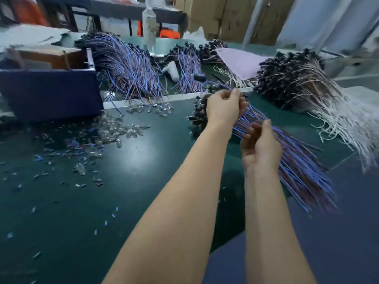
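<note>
Left hand (223, 108), right hand (260, 147): fingers curled round wire bundle (303, 171).

The place is a small wiring-assembly workshop. A green-matted workbench (143, 181) carries heaps of blue and red leads (127, 66) with black end caps along its far edge. A heap of pale leads (297, 78) lies at its right edge. Loose clear plastic caps (114, 128) and cut bits litter the left part, beside a dark blue bin (51, 93). Cardboard cartons (225, 15) stand behind the bench. Above the bench's middle, the left hand (223, 107) and right hand (260, 146) grip one more bundle of leads (297, 165), piecework fashion.
</note>
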{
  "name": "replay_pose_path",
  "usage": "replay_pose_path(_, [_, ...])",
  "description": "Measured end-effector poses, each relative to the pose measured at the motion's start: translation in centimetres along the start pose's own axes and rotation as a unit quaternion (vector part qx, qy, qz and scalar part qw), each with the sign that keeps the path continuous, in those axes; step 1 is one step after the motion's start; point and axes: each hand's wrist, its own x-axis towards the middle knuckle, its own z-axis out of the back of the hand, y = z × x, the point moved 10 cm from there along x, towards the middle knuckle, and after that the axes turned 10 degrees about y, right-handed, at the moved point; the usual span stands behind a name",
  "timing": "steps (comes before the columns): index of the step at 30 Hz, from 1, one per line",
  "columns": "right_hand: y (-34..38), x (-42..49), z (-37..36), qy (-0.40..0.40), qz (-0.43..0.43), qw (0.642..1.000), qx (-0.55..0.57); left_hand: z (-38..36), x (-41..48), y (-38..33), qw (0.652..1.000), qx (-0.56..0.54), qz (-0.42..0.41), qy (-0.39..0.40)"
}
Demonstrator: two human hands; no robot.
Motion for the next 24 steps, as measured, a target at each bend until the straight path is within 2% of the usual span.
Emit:
replay_pose_path(3, [-2.1,1.0,1.6,-0.013,-0.084,0.978,0.191,-1.0,2.0,3.9,0.996,0.072,0.055,-0.015])
replay_pose_path(6, [-3.4,2.0,1.7,-0.006,-0.114,0.965,0.238,-0.5,3.1,7.0,0.984,0.132,0.116,-0.028])
replay_pose_path(13, [-4.8,2.0,1.4,-0.014,-0.129,0.979,0.154,1.3,2.6,6.8,0.975,0.202,0.091,-0.021])
replay_pose_path(17, [-5.3,0.5,-1.3,0.014,-0.132,0.987,0.092,4.3,0.3,4.0,0.978,0.193,0.043,-0.059])
replay_pose_path(21, [-7.8,-2.7,-8.2,0.116,-0.13,0.984,0.034,10.8,-4.2,-1.4,0.975,0.143,-0.059,-0.16])
replay_pose_path(24, [-11.1,-6.7,-14.4,0.221,-0.141,0.963,-0.058,17.0,-9.0,-5.7,0.955,0.094,-0.127,-0.252])
